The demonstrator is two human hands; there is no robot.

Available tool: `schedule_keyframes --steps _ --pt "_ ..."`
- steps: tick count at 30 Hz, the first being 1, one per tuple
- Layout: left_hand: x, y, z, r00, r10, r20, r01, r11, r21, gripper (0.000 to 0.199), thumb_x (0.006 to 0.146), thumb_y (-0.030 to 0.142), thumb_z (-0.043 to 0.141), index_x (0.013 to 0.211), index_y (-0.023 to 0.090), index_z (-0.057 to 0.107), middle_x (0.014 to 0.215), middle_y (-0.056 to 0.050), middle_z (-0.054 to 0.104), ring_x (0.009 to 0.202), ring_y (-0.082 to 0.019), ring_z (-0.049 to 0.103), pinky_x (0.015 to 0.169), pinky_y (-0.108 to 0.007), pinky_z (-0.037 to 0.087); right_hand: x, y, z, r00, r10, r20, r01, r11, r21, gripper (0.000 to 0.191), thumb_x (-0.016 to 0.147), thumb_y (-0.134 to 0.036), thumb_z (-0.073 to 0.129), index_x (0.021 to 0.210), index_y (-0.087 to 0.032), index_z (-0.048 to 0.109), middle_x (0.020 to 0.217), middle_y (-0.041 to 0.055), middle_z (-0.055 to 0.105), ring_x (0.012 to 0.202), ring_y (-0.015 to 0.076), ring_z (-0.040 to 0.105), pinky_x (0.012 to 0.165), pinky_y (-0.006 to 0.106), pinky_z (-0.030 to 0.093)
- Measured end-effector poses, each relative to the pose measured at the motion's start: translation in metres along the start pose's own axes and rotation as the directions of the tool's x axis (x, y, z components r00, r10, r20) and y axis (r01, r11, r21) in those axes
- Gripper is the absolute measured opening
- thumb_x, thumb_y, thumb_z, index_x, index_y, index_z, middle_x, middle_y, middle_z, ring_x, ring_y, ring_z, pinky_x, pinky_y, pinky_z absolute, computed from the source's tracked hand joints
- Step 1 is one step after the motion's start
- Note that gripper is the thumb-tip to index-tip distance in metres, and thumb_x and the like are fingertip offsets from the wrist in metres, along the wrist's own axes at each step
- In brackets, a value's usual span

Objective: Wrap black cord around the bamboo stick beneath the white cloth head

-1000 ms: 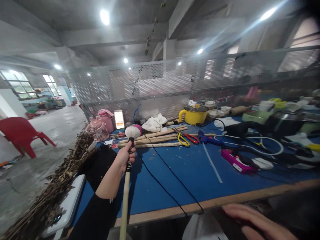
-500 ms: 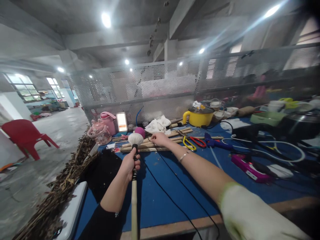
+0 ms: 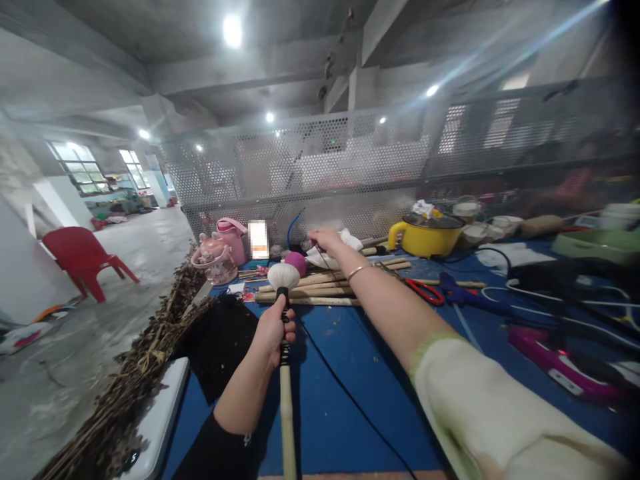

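My left hand [image 3: 276, 331] is closed around a bamboo stick [image 3: 287, 413] topped by a white cloth-covered ball [image 3: 283, 277]. Black cord [image 3: 284, 353] is wound around the stick above and below my fingers. My right hand [image 3: 325, 243] is reached forward, its fingers pinched on a thin dark cord, part of which hangs below them. Behind the white ball sits a purple ball [image 3: 297, 264]. Several bamboo sticks [image 3: 325, 291] lie beneath my right forearm. A loose length of black cord [image 3: 350, 392] runs across the blue table toward me.
Scissors with red handles [image 3: 425, 292], a yellow electric pot [image 3: 431, 239] and a purple power strip [image 3: 555, 367] are on the right. At left are a pink teapot [image 3: 216, 259], dried plant stems [image 3: 130, 373] and a white device [image 3: 159, 420]. A perforated metal screen [image 3: 310, 160] stands behind.
My right hand has moved forward and up, drawing the cord with it. The view has turned slightly left. My left hand keeps the same hold on the stick.
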State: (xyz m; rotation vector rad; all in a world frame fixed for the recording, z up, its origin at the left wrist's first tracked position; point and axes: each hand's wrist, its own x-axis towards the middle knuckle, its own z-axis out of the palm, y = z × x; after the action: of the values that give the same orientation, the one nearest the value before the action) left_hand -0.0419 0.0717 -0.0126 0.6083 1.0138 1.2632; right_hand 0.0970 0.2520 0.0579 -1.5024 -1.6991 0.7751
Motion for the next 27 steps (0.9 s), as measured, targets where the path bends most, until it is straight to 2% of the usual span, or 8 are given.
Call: schedule_keyframes --steps 4,11,15,18,21,22,24,27 --pt "0.001 -0.001 -0.001 1.0 -0.009 0.019 0.009 1.0 0.001 0.031 0.076 0.045 0.057 0.086 0.016 0.05 0.055 0.008 0.037 0.033 -0.001 0.025 0.031 -0.012 0.017 0.008 -0.04 -0.038 0.997 -0.054 -0.047 0.066 0.952 0.299 0.013 0.09 -0.022 0.042 0.087 -0.015 0.052 0.069 -0.0013 0.059 0.042 0.0031 0.041 0.044 0.017 0.038" --pt "0.001 -0.003 0.0 1.0 -0.014 0.023 0.013 1.0 0.025 0.03 0.077 0.044 0.056 0.087 0.016 0.05 0.054 0.008 0.036 0.033 0.0 0.025 0.032 -0.012 0.016 -0.011 -0.099 -0.098 0.987 -0.149 -0.065 0.158 0.793 0.588 0.015 0.086 -0.023 0.046 0.072 -0.016 0.047 0.059 -0.0046 0.053 0.04 0.0035 0.039 0.041 0.017 0.032" --pt "0.002 -0.003 0.001 1.0 -0.009 0.022 0.008 0.999 0.04 0.028 0.079 0.042 0.055 0.086 0.016 0.049 0.054 0.008 0.036 0.033 -0.001 0.024 0.032 -0.012 0.016 -0.038 -0.112 -0.128 0.958 -0.28 -0.065 0.248 0.69 0.68 0.015 0.084 -0.022 0.047 0.071 -0.016 0.048 0.056 -0.0045 0.049 0.04 0.0042 0.039 0.04 0.018 0.029" --pt "-0.001 -0.002 0.001 0.999 -0.005 0.036 0.003 0.999 0.049 0.028 0.077 0.042 0.056 0.085 0.016 0.049 0.054 0.008 0.035 0.033 0.0 0.024 0.032 -0.012 0.015 -0.076 -0.089 -0.133 0.95 -0.31 -0.045 0.278 0.766 0.58 0.01 0.08 -0.019 0.054 0.071 -0.016 0.05 0.056 -0.0039 0.051 0.039 0.0045 0.039 0.039 0.018 0.029" --pt "-0.007 0.0 0.003 0.998 -0.001 0.067 -0.003 0.998 0.067 0.029 0.076 0.042 0.057 0.085 0.016 0.05 0.054 0.008 0.034 0.033 0.0 0.023 0.032 -0.012 0.015 -0.131 -0.038 -0.114 0.971 -0.205 0.123 0.136 0.898 0.419 0.012 0.075 -0.019 0.059 0.068 -0.015 0.05 0.053 -0.0023 0.052 0.037 0.0049 0.037 0.037 0.019 0.027" --pt "-0.009 0.001 0.004 0.996 0.0 0.086 -0.007 0.996 0.084 0.029 0.076 0.042 0.058 0.085 0.016 0.05 0.054 0.008 0.034 0.033 0.0 0.023 0.032 -0.012 0.015 -0.153 -0.02 -0.105 0.959 -0.146 0.244 0.045 0.925 0.376 0.011 0.074 -0.02 0.061 0.072 -0.014 0.052 0.052 -0.0016 0.053 0.038 0.0055 0.038 0.038 0.019 0.027" --pt "-0.013 0.003 0.006 0.992 0.01 0.129 -0.025 0.993 0.117 0.029 0.076 0.042 0.058 0.085 0.016 0.05 0.054 0.008 0.035 0.033 0.0 0.024 0.031 -0.012 0.016 -0.198 0.013 -0.088 0.87 -0.087 0.486 -0.125 0.914 0.386 0.028 0.071 -0.022 0.064 0.094 -0.015 0.052 0.056 -0.0015 0.055 0.047 0.0087 0.047 0.045 0.02 0.034" --pt "-0.019 0.005 0.01 0.98 0.04 0.193 -0.065 0.99 0.127 0.03 0.075 0.043 0.059 0.086 0.016 0.051 0.057 0.007 0.037 0.034 0.0 0.025 0.031 -0.012 0.017 -0.265 0.039 -0.08 0.836 -0.088 0.542 -0.19 0.88 0.435 0.059 0.071 -0.021 0.064 0.123 -0.016 0.036 0.061 -0.0044 0.052 0.054 0.0088 0.048 0.054 0.022 0.038"
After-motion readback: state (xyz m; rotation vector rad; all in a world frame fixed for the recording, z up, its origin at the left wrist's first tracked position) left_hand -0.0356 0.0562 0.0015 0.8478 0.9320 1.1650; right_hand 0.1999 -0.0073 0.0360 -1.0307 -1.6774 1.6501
